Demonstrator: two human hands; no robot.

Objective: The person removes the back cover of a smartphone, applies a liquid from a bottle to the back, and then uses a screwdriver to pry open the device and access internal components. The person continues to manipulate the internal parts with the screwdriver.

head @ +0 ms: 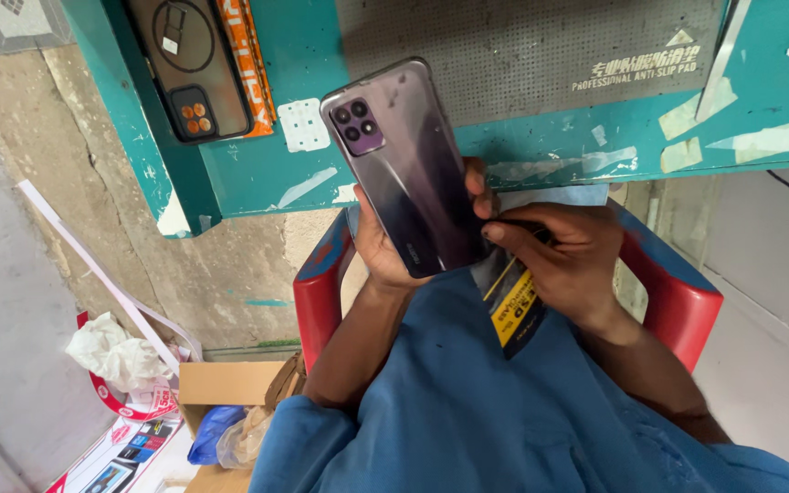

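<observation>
A teal workbench (541, 151) fills the top of the view, its paint chipped and patched with strips of pale tape. A grey perforated anti-slip mat (504, 46) with white print in one corner covers much of its top. Below it the person sits in a red plastic chair (687, 301), lap covered in blue cloth (468, 420). The floor is bare worn concrete (11, 274).

Above the lap, near the bench edge, is a purple-grey smartphone (408, 169), its glossy back facing the camera, tilted so the square four-lens camera block points up and left. The left hand (385, 251) is wrapped around the phone's lower end from behind, thumb on the near edge, fingers showing at the far edge. The right hand (568, 256) touches the phone's lower right edge with its fingertips and is pinched closed on a flat packet (513, 306), dark with a yellow band, which hangs beneath the hand just beside the phone.

On the bench's left part lies a dark phone case (189, 64) with a ring mark and orange camera rings, beside an orange printed strip (248, 64). A small white dotted square sticker (303, 125) sits on the bench edge.

On the floor at lower left are a cardboard box (221, 383), crumpled white paper (116, 351), a long pale strip (93, 265), a blue plastic bag (212, 434) and a red-and-white printed package (125, 452).
</observation>
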